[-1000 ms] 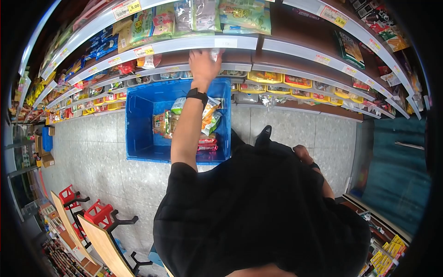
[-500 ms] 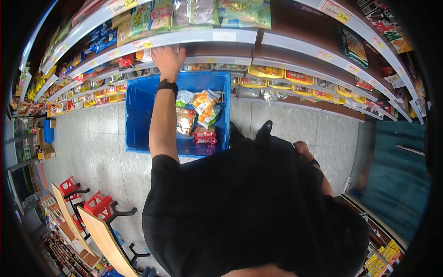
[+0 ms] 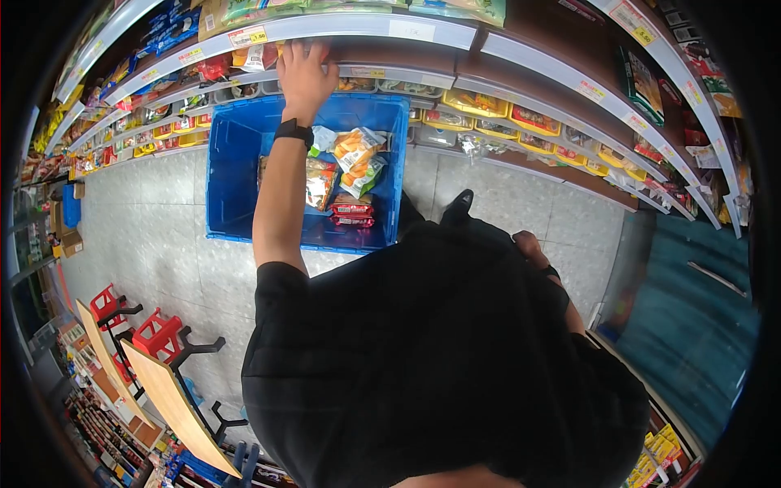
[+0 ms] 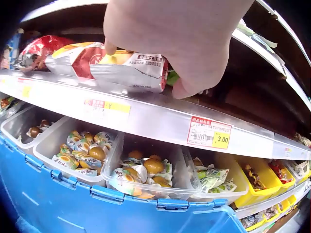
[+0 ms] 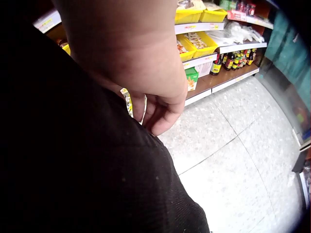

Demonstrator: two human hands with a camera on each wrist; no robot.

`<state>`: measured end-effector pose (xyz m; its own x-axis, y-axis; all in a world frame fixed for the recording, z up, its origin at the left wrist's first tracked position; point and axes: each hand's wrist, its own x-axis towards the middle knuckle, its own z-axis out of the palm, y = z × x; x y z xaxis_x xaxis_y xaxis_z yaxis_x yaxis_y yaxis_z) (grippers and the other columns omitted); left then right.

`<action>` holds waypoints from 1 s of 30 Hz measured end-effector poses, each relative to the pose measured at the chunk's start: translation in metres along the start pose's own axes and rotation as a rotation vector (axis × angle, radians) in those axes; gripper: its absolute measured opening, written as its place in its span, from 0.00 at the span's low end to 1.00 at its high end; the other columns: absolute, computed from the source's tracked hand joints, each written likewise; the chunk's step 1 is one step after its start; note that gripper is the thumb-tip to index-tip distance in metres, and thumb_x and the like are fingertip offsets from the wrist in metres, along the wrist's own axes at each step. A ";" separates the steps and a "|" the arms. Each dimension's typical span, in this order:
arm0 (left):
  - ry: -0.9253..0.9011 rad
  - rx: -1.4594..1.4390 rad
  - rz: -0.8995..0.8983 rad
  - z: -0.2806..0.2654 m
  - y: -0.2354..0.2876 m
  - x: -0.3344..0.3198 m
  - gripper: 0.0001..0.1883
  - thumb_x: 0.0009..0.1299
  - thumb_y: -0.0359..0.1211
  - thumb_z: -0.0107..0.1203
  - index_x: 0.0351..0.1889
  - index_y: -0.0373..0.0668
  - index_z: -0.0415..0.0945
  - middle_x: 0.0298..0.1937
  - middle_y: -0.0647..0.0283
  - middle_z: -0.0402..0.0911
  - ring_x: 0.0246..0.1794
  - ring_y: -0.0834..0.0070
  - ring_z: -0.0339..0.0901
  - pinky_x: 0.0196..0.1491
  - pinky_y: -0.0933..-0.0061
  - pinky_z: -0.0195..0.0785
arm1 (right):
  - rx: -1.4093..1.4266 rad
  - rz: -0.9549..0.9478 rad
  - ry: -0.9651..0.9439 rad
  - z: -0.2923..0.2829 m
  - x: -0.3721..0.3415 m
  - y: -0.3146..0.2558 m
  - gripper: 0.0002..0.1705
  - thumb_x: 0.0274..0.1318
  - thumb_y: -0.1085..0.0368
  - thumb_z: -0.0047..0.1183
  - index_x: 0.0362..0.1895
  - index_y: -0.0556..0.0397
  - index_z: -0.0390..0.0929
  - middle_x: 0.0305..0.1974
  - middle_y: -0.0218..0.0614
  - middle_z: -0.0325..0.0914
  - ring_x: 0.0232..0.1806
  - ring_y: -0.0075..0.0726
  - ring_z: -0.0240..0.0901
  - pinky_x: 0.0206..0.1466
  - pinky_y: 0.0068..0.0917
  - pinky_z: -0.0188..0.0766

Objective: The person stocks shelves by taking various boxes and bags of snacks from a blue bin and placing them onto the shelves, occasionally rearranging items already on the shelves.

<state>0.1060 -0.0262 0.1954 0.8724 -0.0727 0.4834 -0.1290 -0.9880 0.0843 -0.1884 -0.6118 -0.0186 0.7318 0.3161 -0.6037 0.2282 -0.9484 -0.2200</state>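
Observation:
My left hand (image 3: 306, 81) reaches in over the shelf edge, its fingers stretched out. In the left wrist view it arches over a red, yellow and white snack bag (image 4: 129, 70), with the thumb low by the bag's right end. A shinier red bag (image 4: 43, 52) lies farther left on that shelf. Below the left arm stands a blue crate (image 3: 232, 175) holding several packets, among them an orange-and-white bag (image 3: 358, 150) and red packs (image 3: 352, 215). My right hand (image 3: 530, 246) hangs beside the body, fingers loosely curled against the black clothing.
Clear bins (image 4: 41, 162) of wrapped snacks line the shelf underneath, with yellow bins (image 3: 473, 103) to the right. A price tag (image 4: 210, 132) sits on the shelf edge. Red stools (image 3: 157, 335) and a wooden tabletop (image 3: 175, 403) stand at lower left on the tiled floor (image 3: 146, 236).
My left hand has moved left along the shelf to the red, yellow and white bag, its fingers now more spread. The head view has tilted lower. My right hand stays at my side.

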 end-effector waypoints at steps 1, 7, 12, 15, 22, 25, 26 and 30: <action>0.095 -0.002 0.007 -0.001 0.003 0.000 0.24 0.57 0.40 0.56 0.53 0.47 0.70 0.54 0.53 0.67 0.60 0.52 0.60 0.56 0.48 0.57 | -0.019 0.033 -0.067 -0.001 0.000 -0.001 0.16 0.53 0.59 0.45 0.37 0.53 0.82 0.42 0.50 0.78 0.48 0.50 0.74 0.52 0.39 0.70; 0.186 -0.422 -0.004 0.008 0.032 -0.043 0.16 0.59 0.38 0.54 0.42 0.42 0.73 0.38 0.52 0.75 0.39 0.53 0.74 0.41 0.55 0.67 | 0.166 -0.014 0.169 0.029 -0.010 0.014 0.09 0.42 0.66 0.51 0.32 0.52 0.78 0.33 0.44 0.78 0.41 0.52 0.75 0.44 0.43 0.72; -0.796 -0.441 -0.283 0.105 0.043 -0.161 0.17 0.63 0.42 0.48 0.37 0.39 0.79 0.41 0.47 0.80 0.46 0.53 0.77 0.48 0.56 0.70 | 0.309 0.121 0.194 0.045 -0.010 0.020 0.10 0.41 0.66 0.52 0.32 0.52 0.78 0.32 0.45 0.78 0.39 0.52 0.75 0.43 0.43 0.72; -0.981 -0.603 -0.574 0.169 0.026 -0.240 0.15 0.63 0.38 0.46 0.34 0.37 0.80 0.41 0.46 0.80 0.46 0.54 0.77 0.49 0.59 0.69 | 0.325 0.168 0.097 0.025 -0.016 0.010 0.13 0.48 0.63 0.46 0.35 0.54 0.79 0.38 0.48 0.77 0.44 0.54 0.73 0.48 0.42 0.70; -0.456 -1.091 -1.665 0.205 0.009 -0.291 0.10 0.57 0.32 0.53 0.31 0.35 0.76 0.24 0.56 0.77 0.20 0.68 0.73 0.23 0.68 0.64 | 0.074 0.140 -0.041 0.005 -0.031 0.000 0.13 0.51 0.63 0.43 0.32 0.53 0.80 0.40 0.50 0.76 0.45 0.52 0.73 0.48 0.38 0.71; -0.426 -1.049 -1.749 0.201 0.009 -0.284 0.09 0.59 0.32 0.53 0.32 0.35 0.77 0.29 0.56 0.78 0.25 0.68 0.76 0.26 0.70 0.67 | -0.003 0.057 0.063 -0.003 -0.038 -0.004 0.10 0.49 0.65 0.45 0.29 0.52 0.79 0.36 0.49 0.77 0.42 0.52 0.74 0.45 0.40 0.72; -0.402 -1.125 -1.811 0.198 0.010 -0.279 0.09 0.61 0.32 0.53 0.35 0.36 0.76 0.32 0.57 0.78 0.29 0.67 0.77 0.28 0.70 0.68 | -0.002 0.065 0.059 -0.005 -0.038 -0.004 0.10 0.49 0.65 0.45 0.29 0.52 0.79 0.36 0.49 0.77 0.42 0.52 0.74 0.45 0.40 0.72; -0.357 -1.313 -1.940 0.203 0.009 -0.273 0.10 0.66 0.33 0.55 0.42 0.39 0.74 0.38 0.58 0.77 0.34 0.68 0.78 0.30 0.71 0.69 | -0.096 0.062 -0.007 -0.017 -0.037 -0.004 0.09 0.48 0.66 0.47 0.30 0.53 0.79 0.35 0.49 0.77 0.42 0.52 0.74 0.45 0.41 0.73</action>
<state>-0.0375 -0.0431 -0.1126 0.3062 0.3160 -0.8980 0.6283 0.6415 0.4401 -0.2054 -0.6205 0.0177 0.7417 0.2570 -0.6196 0.2435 -0.9638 -0.1084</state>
